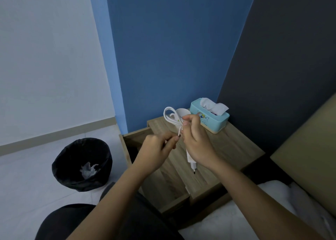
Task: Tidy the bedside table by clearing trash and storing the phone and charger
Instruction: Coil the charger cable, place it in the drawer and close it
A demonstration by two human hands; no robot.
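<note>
Seated beside the counter (227, 145), a person is coiling a white cable (170, 115) above the open drawer (163, 178). The right hand (195, 143) is clamping the loops, the plug (191, 162) dangling below; the left hand (157, 151) is pinching the cable's end. Even, snug loops should store best. No phone is showing.

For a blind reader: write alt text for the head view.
Two bare hands coil a white charger cable over a wooden bedside table: right hand holds the loops, left hand pinches the loose end. The drawer is open; a teal tissue box sits behind, a black-lined bin on the floor.
</note>
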